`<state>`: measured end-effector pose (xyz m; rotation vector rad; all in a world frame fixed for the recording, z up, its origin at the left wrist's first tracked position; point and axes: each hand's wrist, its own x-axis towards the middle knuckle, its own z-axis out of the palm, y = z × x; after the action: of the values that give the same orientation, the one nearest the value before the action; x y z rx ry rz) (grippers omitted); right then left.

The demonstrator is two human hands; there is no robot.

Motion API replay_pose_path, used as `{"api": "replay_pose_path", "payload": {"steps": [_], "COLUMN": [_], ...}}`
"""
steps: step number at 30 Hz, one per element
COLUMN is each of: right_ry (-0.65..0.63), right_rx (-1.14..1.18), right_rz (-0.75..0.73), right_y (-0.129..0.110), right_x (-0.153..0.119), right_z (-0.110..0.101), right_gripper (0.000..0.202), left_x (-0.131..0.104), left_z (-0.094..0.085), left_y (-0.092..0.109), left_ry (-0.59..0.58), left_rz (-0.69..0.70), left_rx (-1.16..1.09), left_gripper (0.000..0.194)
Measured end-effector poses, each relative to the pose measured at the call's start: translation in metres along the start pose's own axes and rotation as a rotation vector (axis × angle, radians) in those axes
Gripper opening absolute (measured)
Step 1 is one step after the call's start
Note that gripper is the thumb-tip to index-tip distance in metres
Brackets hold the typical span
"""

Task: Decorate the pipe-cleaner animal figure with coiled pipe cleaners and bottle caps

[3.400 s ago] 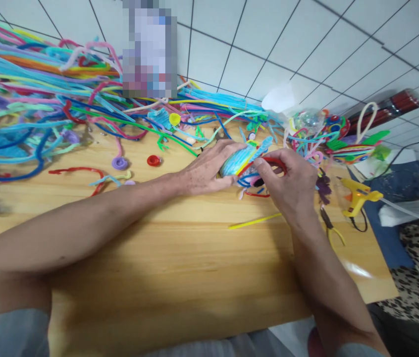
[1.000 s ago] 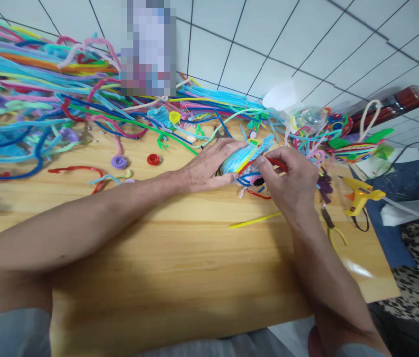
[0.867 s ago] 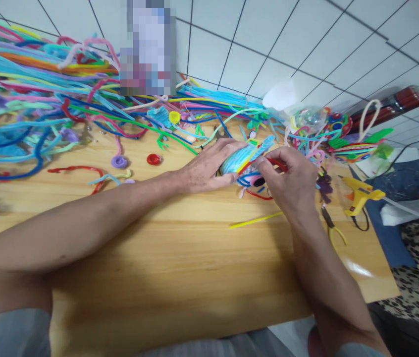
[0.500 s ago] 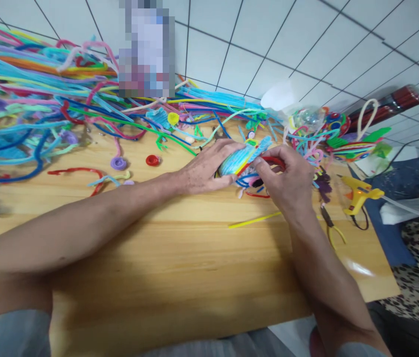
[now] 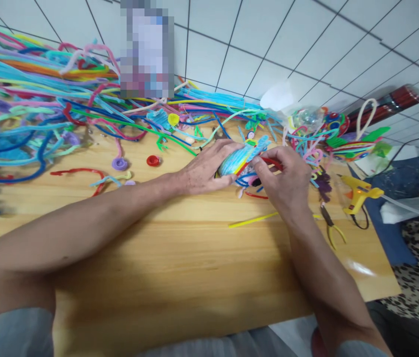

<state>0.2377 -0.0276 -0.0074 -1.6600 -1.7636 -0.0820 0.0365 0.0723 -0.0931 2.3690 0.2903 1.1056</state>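
My left hand (image 5: pixel 209 167) is closed around a light-blue craft piece (image 5: pixel 242 154) made of fuzzy pipe cleaners, with yellow and red strips along its lower side. At the right side of that piece, my right hand (image 5: pixel 287 178) pinches a red pipe cleaner (image 5: pixel 274 162) between thumb and forefinger. Blue, pink and black parts show beneath the piece, partly covered by my fingers. A yellow pipe cleaner (image 5: pixel 252 219) lies on the wooden table (image 5: pixel 180 277) below, its right end running behind my right wrist.
Many loose pipe cleaners (image 5: pixel 42 69) are heaped along the wall at the back left. A red coil (image 5: pixel 153 160) and a purple coil (image 5: pixel 119 164) lie left of my hands. On the right are pliers (image 5: pixel 330 225) and a yellow glue gun (image 5: pixel 360 193) with its cord.
My right hand has shifted slightly left, and the red pipe cleaner in it arches less high. The left hand keeps its hold on the craft piece.
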Motion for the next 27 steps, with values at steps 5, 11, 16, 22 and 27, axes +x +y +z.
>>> {"api": "replay_pose_path", "payload": {"steps": [5, 11, 16, 22, 27], "right_ry": [-0.005, -0.015, -0.012, -0.037, -0.054], "right_rx": [-0.010, 0.031, 0.055, 0.073, 0.088], "right_rz": [0.001, 0.023, 0.039, 0.066, 0.067], "right_y": [-0.0007, -0.0020, -0.0023, -0.0028, -0.0058], "right_x": [0.0008, 0.0009, -0.0004, 0.0003, 0.0011], "right_z": [-0.0009, -0.0015, 0.0004, 0.0005, -0.0014], "right_gripper": [0.016, 0.009, 0.009, 0.010, 0.010], "left_x": [-0.0006, -0.0022, -0.0019, -0.0006, -0.0005], "left_z": [0.0006, 0.0041, 0.0033, 0.0011, -0.0014], "left_y": [0.0003, -0.0031, -0.0032, -0.0033, -0.0019], "left_ry": [-0.002, 0.022, 0.023, 0.010, 0.008], "left_rz": [-0.018, -0.011, -0.009, 0.013, 0.032], "left_rx": [-0.003, -0.001, -0.002, -0.009, -0.042], "left_gripper": [0.075, 0.073, 0.074, 0.074, 0.070]}}
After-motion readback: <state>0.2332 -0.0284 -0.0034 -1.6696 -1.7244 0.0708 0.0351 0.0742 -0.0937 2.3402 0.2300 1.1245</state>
